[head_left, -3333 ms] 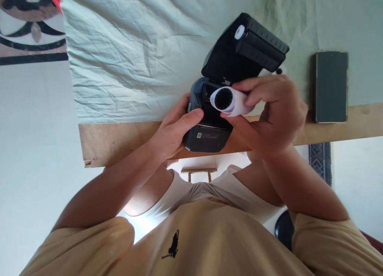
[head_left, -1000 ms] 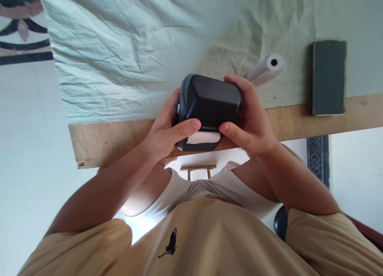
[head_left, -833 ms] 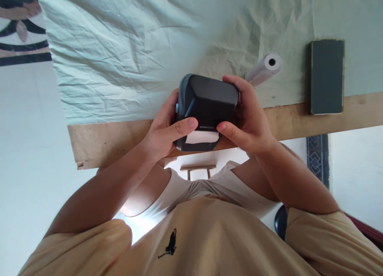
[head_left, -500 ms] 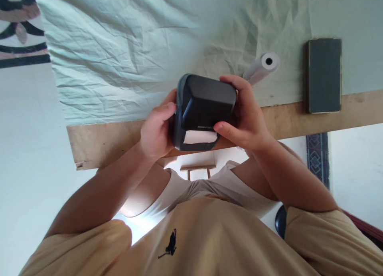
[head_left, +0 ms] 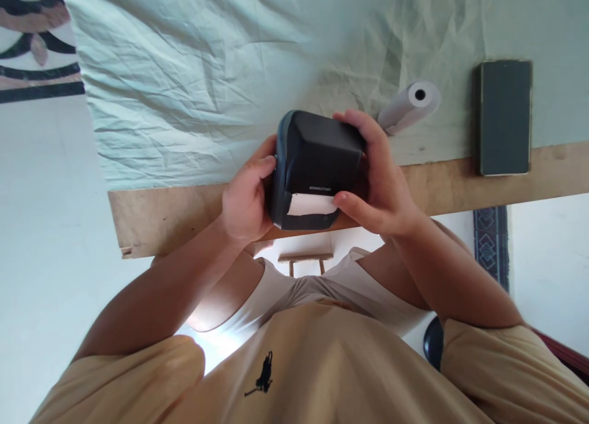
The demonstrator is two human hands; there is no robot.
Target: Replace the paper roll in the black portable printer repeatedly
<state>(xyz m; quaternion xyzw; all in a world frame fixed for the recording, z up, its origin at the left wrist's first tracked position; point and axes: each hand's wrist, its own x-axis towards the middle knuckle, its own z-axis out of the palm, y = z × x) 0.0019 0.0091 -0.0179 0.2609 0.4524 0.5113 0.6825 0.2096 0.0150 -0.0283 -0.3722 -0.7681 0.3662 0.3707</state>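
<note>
Black device (head_left: 326, 148): in the head view, it was held near the centre of the frame, slightly tilted; a matte black shell with bevelled edges and rounded corners was shown, and its left side was edged by a blue-grey band. Whether it was also supported from beneath could not be told.
Lettering (head_left: 319, 188): small pale characters were printed low on the shell, too small to be read surely.
Paper strip (head_left: 311, 204): white, uneven along its edge, it was seen across the device's lower part, just below the lettering.
Left hand (head_left: 246, 197): clamped on the device's left side, its thumb laid against the blue-grey band.
Right hand (head_left: 384, 181): clamped on the device's right side, its thumb placed at the paper strip's right end.
White roll (head_left: 405, 111): laid on pale green cloth (head_left: 184, 74), upper right of centre; a dark core was shown.
Dark slab (head_left: 505, 117): placed at the right of the frame, its lower part over a wooden board (head_left: 161, 220).
</note>
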